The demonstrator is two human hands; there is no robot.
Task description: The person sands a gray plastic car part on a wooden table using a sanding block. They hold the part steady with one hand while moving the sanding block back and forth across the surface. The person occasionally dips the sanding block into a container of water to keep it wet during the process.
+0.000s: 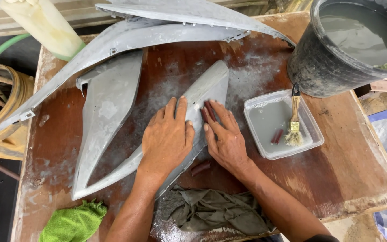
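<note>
Left hand flat on grey panel; right hand presses red-brown sandpaper.

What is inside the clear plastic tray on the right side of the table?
The clear plastic tray holds cloudy grey water, a paintbrush leaning on its rim, and a dark red piece lying submerged. The murky water hides anything else on the bottom.

Both hands on grey panel

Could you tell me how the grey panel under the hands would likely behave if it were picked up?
The grey panel looks thin and long, so probably light and somewhat flexible. Its surface appears wet with slurry, so likely slippery. The left hand lies flat on it, perhaps because it slides easily.
</note>
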